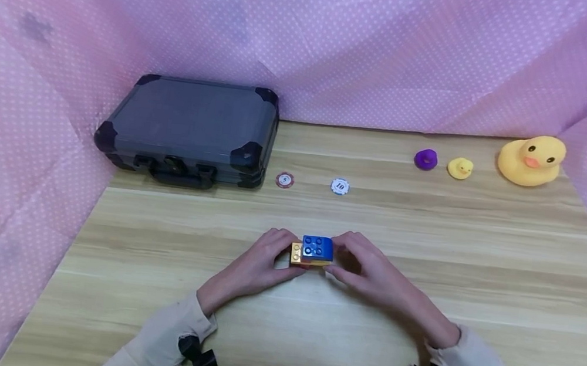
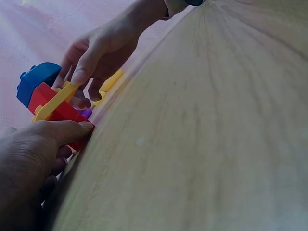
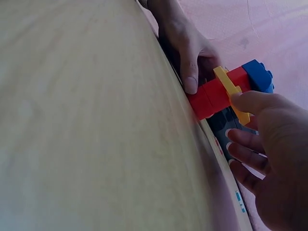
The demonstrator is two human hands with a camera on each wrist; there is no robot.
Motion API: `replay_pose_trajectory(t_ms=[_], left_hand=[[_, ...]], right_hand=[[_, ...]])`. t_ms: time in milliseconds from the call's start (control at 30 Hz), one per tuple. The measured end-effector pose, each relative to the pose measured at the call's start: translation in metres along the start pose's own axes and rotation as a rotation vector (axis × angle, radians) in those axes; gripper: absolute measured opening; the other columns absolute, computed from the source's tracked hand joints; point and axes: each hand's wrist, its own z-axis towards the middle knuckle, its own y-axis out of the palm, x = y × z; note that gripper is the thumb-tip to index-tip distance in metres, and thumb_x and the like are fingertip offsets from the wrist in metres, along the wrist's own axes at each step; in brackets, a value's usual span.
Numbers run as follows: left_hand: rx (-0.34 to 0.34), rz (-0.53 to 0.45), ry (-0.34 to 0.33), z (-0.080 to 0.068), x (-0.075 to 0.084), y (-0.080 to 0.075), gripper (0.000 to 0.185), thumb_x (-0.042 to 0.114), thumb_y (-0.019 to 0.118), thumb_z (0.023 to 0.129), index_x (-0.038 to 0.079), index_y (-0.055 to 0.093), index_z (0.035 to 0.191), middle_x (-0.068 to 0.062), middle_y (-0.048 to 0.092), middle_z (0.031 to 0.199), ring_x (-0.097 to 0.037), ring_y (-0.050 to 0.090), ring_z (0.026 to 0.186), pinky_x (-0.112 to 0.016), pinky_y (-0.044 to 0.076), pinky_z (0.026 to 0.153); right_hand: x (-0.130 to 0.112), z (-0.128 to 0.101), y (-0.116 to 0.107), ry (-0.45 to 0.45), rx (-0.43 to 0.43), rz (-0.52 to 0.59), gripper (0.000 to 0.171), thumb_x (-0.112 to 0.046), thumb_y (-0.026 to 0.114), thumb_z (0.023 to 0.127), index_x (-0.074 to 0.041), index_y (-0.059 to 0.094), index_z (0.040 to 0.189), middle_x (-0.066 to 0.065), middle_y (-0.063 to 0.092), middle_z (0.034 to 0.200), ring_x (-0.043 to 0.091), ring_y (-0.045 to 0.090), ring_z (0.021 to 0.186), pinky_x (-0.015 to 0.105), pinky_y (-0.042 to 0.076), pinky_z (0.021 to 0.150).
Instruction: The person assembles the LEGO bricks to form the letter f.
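A small stack of toy building bricks stands on the table between the two hands. On top is a blue brick point(image 1: 317, 248) with a curved side. Beneath it come a red brick, a yellow plate point(image 3: 227, 86) that juts out past the stack, and more red bricks point(image 3: 208, 100) at the bottom, seen in the right wrist view. My left hand point(image 1: 259, 265) pinches the lower red part, thumb flat along its face. With thumb and fingers, my right hand point(image 1: 372, 271) grips an end of the yellow plate; its other fingers are loosely spread below.
A dark grey case point(image 1: 193, 120) with black corners lies at the back left. Beside it are a red poker chip point(image 1: 285, 180) and a blue-white one point(image 1: 340, 186). Further right sit a purple duck point(image 1: 425, 159), a small yellow duck point(image 1: 460, 168) and a big one point(image 1: 530, 161).
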Motion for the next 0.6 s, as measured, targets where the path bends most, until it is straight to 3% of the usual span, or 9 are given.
replay_pose_trajectory(t_ms=[300, 600], left_hand=[[-0.011, -0.138, -0.097, -0.005, 0.0, -0.008, 0.051, 0.029, 0.087, 0.087, 0.02, 0.064, 0.131, 0.008, 0.059, 0.123, -0.011, 0.054, 0.113, -0.038, 0.05, 0.098], [0.059, -0.203, -0.116, -0.014, -0.004, -0.018, 0.056, 0.03, 0.088, 0.086, 0.02, 0.062, 0.134, 0.008, 0.06, 0.119, -0.01, 0.058, 0.106, -0.034, 0.052, 0.092]], right_hand=[[0.001, 0.0, 0.001, -0.029, 0.011, 0.003, 0.039, -0.017, 0.078, 0.095, -0.014, 0.062, 0.13, -0.006, 0.061, 0.12, 0.015, 0.056, 0.106, 0.032, 0.053, 0.088], [0.003, 0.0, 0.001, -0.032, 0.031, -0.013, 0.037, -0.017, 0.077, 0.096, -0.014, 0.062, 0.13, -0.005, 0.062, 0.119, 0.015, 0.056, 0.105, 0.033, 0.054, 0.086]])
